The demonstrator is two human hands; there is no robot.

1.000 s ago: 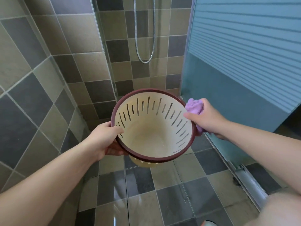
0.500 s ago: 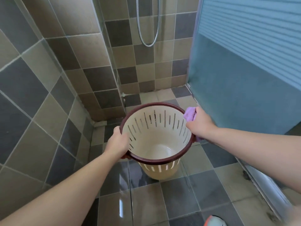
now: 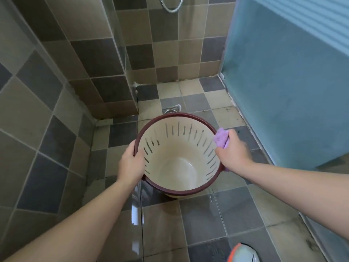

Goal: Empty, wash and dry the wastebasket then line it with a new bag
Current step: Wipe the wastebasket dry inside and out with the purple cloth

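The wastebasket (image 3: 177,163) is cream plastic with slotted walls and a dark red rim, upright and empty inside. It is low over the wet tiled floor; whether it touches the floor I cannot tell. My left hand (image 3: 131,164) grips the rim on the left side. My right hand (image 3: 233,153) is at the rim on the right, its fingers curled round a bunched purple cloth (image 3: 221,138) pressed against the rim.
A floor drain (image 3: 171,110) lies just beyond the basket. Tiled walls stand left and behind, a frosted blue sliding door (image 3: 283,82) on the right with its track along the floor. A shower hose (image 3: 172,7) hangs at top. A shoe (image 3: 243,252) shows bottom right.
Both hands have lowered the basket from chest height down toward the floor, and it has turned from tilted toward me to upright. The view has tipped downward.
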